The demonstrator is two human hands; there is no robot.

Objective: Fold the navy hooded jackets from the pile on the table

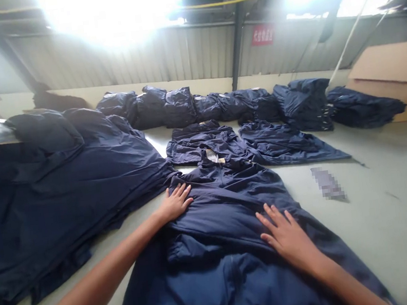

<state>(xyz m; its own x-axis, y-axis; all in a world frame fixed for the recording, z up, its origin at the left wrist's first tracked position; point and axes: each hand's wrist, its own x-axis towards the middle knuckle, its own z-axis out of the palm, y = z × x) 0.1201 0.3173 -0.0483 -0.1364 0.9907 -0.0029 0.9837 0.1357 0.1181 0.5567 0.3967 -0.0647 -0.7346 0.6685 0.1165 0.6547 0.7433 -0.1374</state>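
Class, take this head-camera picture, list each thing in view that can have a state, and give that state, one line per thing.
navy jacket: spread flat, collar pointing away from the person
left hand: open, palm down on the jacket
right hand: open, palm down on the jacket
stack of navy jackets: piled flat, left of the hands
row of navy garments: bunched in piles
cardboard box: flap raised

Left hand (174,203) and right hand (285,237) lie flat on a navy jacket (224,204).
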